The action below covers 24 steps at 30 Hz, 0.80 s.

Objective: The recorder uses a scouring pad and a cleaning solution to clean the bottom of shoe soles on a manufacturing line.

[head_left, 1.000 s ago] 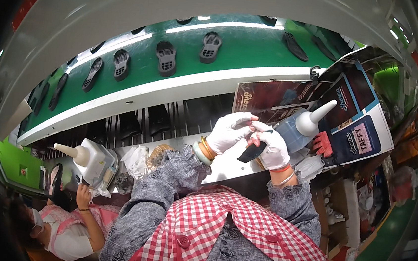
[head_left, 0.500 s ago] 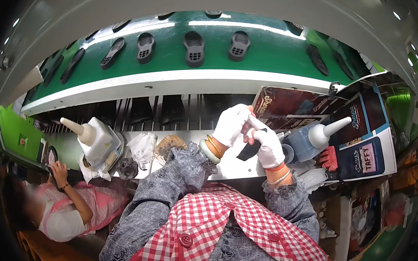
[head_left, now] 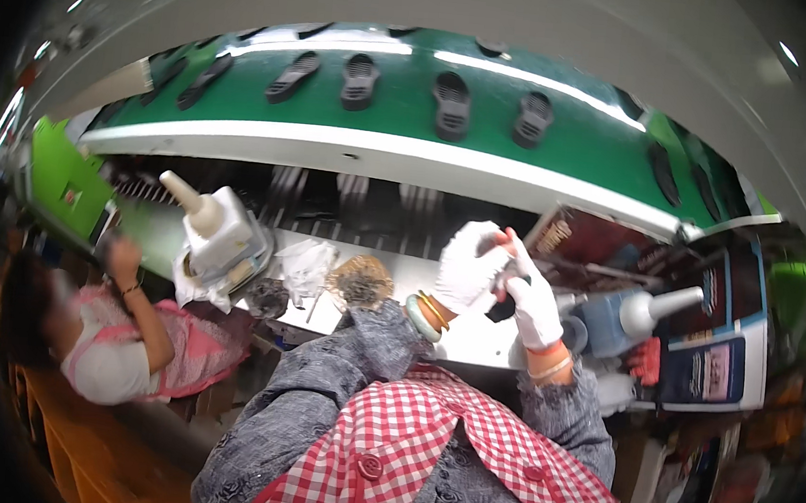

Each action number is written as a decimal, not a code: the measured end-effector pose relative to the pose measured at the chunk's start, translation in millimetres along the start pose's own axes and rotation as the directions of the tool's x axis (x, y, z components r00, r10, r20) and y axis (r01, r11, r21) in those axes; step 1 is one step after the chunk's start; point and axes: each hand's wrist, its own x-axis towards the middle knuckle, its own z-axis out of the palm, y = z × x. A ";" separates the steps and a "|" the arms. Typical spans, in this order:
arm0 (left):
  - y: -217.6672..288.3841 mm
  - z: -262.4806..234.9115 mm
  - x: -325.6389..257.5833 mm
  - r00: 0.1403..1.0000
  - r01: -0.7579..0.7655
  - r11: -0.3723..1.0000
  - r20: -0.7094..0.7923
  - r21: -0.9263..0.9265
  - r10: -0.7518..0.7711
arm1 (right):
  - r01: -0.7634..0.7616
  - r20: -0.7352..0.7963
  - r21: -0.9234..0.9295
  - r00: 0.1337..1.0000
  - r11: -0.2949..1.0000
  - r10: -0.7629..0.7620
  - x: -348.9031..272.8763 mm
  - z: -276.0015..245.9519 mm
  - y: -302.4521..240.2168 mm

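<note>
My left hand (head_left: pixel 466 271), in a white glove with bare fingertips, is closed near the middle of the bench. Close against it is my right hand (head_left: pixel 534 306), gloved the same way, its fingers bent and pointing up toward the left hand's fingertips. A small black piece (head_left: pixel 503 309) shows between the hands, low at the right hand's palm side. The hands hide most of it, so I cannot tell its kind. Motion blur and the fingers cover whatever the left fingertips hold. Both hands are above the white bench top (head_left: pixel 477 342).
Behind a white rail (head_left: pixel 374 146), a green conveyor belt (head_left: pixel 396 117) carries several dark shoe soles (head_left: pixel 452 105). White squeeze bottles (head_left: pixel 218 226) stand left, a bluish bottle (head_left: pixel 607 325) right. Crumpled white plastic (head_left: pixel 306 270) lies left of my hands. A co-worker (head_left: pixel 117 341) sits at far left.
My view has swung, so the scene sits further right and is blurred. The pale thing between my hands no longer shows. My right fingers now point upward, and less of the black piece is visible.
</note>
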 end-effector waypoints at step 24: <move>7.4 -87.5 -14.1 0.990 0.032 0.996 -0.131 -0.085 -0.043 | 0.424 0.369 -0.900 0.864 0.100 -0.343 22.9 62.7 39.7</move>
